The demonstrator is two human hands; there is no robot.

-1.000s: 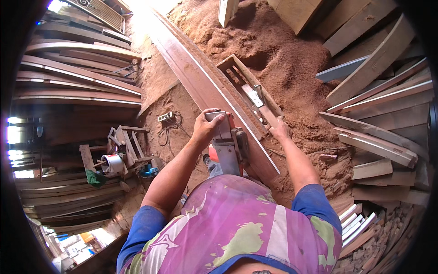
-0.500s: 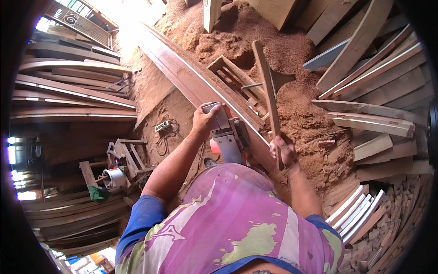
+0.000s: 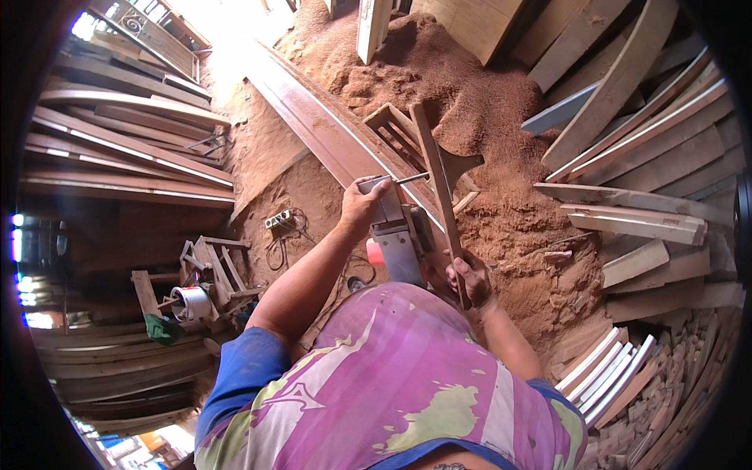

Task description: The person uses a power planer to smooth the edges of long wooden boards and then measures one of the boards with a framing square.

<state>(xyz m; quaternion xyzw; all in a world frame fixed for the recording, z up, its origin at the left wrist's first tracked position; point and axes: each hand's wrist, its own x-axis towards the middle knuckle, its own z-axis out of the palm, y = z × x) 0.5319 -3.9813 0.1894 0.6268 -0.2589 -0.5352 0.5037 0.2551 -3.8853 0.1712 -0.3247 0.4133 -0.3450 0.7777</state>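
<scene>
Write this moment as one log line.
left hand: grips power planer; right hand: grips wooden-handled tool; metal rod: near left hand

Beneath the left fingers (image 3: pixel 365 188) sits a boxy silver metal tool (image 3: pixel 398 254); ahead of them lies a long reddish-brown wooden plank (image 3: pixel 313 129); beyond the right fingers (image 3: pixel 456 274), a slatted brown wooden crate (image 3: pixel 377 114).

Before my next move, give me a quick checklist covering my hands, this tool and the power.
1. Right hand around the long brown wooden handle, near its lower end: ok.
2. Left hand on the boxy grey metal piece: ok.
3. Thin dark metal rod well clear of the left hand: not ok, tip close to the thumb.
4. Rod touching the metal piece: cannot tell.
5. White multi-socket power strip away from both hands: ok.
</scene>
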